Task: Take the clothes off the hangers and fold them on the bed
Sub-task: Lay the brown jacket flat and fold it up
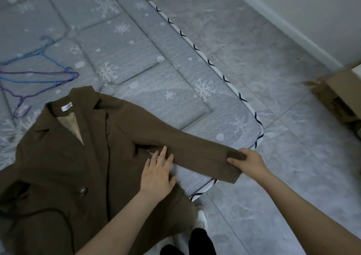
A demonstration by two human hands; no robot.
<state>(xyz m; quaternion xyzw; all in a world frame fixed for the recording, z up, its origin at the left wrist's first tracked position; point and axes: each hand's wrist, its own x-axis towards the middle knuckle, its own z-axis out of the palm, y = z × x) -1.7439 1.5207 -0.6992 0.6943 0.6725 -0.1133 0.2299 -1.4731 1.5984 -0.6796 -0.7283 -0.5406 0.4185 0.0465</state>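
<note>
Two hands on the coat, head cam looking down at the bed corner. Brown coat point(64, 166) lies front-up on the bed point(136, 59), collar toward the far side, lapels open, pale lining showing at the neck, white label under the collar. One button point(82, 190) visible on the front near the lower left.

My left hand point(157, 173) is flat, fingers straight and slightly spread, pressing where the sleeve meets the body. Fingertips lie on the sleeve base, palm partly over the bare mattress strip just below it.

My right hand point(249, 162) grips the cuff end of the sleeve point(187, 149), fingers curled under the fabric, thumb on top. Sleeve is stretched straight out to the right, across the mattress corner, cuff hanging just past the bed's piped edge over the floor point(273, 206).

Wire hangers point(41, 75), blue and purple, lie tangled on the mattress at the far left, well apart from the coat, nothing on them. Count unclear from the overlap.

Mattress is grey quilted with a snowflake print and white piping with dark marks. Cardboard box point(340, 98) sits on the tiled floor at the right edge, near the wall. My dark trouser leg and a white shoe point(201, 217) show at the bottom, beside the bed corner.
</note>
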